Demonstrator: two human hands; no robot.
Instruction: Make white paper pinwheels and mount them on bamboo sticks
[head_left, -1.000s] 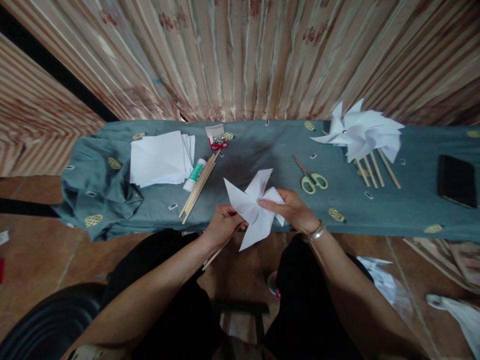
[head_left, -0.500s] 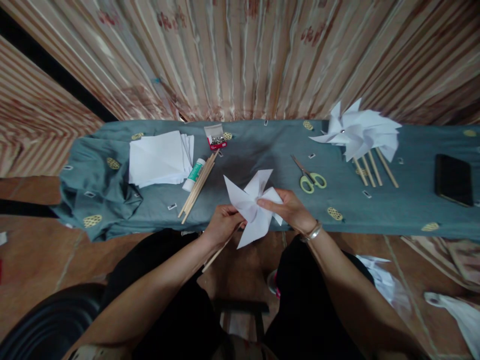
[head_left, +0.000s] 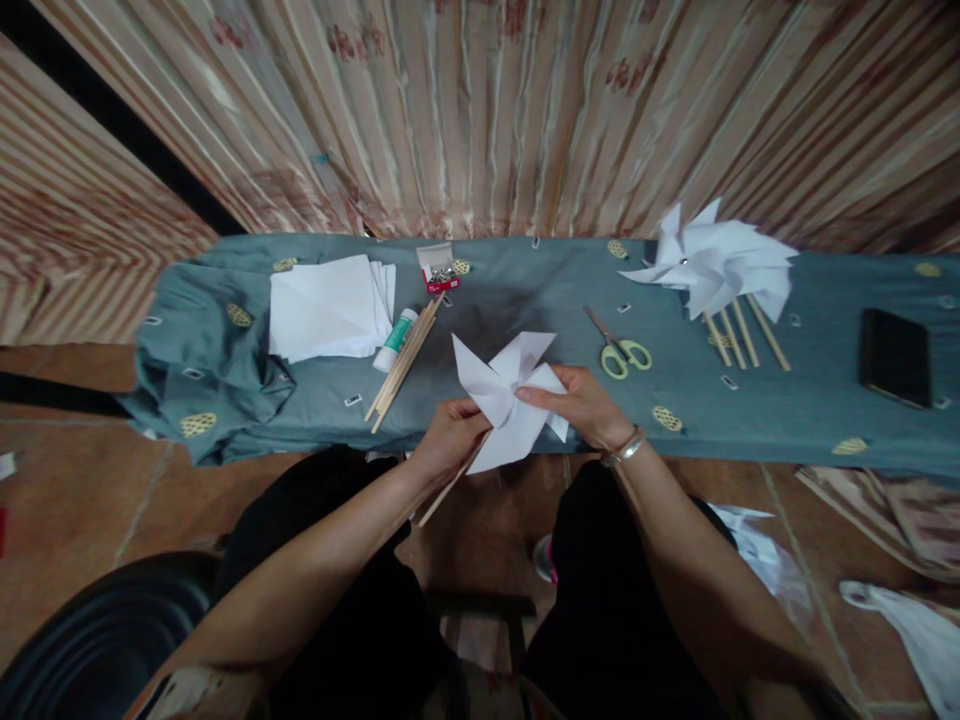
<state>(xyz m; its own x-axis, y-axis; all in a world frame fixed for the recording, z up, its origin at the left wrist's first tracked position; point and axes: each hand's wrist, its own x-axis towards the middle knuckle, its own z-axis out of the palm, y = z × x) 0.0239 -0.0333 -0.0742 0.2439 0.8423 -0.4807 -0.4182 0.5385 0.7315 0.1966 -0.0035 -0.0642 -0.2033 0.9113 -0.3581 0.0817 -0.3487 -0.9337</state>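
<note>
A white paper pinwheel is between my hands, over the front edge of the cloth-covered table. My left hand is closed on its wooden stick, which slants down toward my lap; part of the stick is hidden behind the paper. My right hand pinches the pinwheel near its middle, thumb on the front and the other fingers behind the paper. Left of the pinwheel lie several loose wooden sticks beside a glue stick. To its right are green-handled scissors.
A stack of white paper lies on the left of the table. A small red-and-white box of metal pins stands at the back. Several pinwheels are piled at the right, near a dark phone. A black stool stands at lower left.
The pinwheel is tipped slightly, its lower blade now higher. Both hands keep their hold. The whole view has shifted a little.
</note>
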